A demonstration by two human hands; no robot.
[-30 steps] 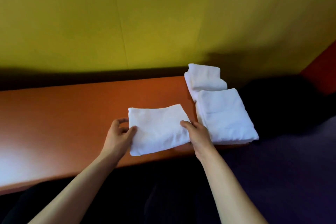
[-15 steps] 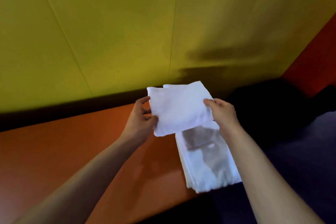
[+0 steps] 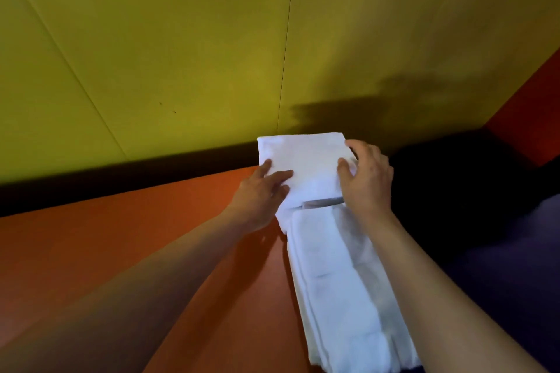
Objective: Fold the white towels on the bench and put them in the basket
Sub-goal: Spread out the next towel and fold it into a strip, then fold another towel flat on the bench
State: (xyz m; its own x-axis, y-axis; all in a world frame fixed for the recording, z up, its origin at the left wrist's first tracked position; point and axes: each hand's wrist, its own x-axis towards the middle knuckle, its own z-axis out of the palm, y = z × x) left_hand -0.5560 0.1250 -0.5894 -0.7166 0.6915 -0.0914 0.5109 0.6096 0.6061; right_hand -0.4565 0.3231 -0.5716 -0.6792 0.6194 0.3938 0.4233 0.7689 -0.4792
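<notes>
While both hands flank it, the folded white towel [image 3: 306, 163] lies at the far end of the orange surface [image 3: 151, 236], against the yellow wall [image 3: 181, 39]. The left hand [image 3: 260, 194] presses its left edge with straight fingers; the right hand [image 3: 366, 179] curls round its right edge. A nearer towel stack [image 3: 339, 288] touches it and follows the surface's right edge; open surface extends left.
</notes>
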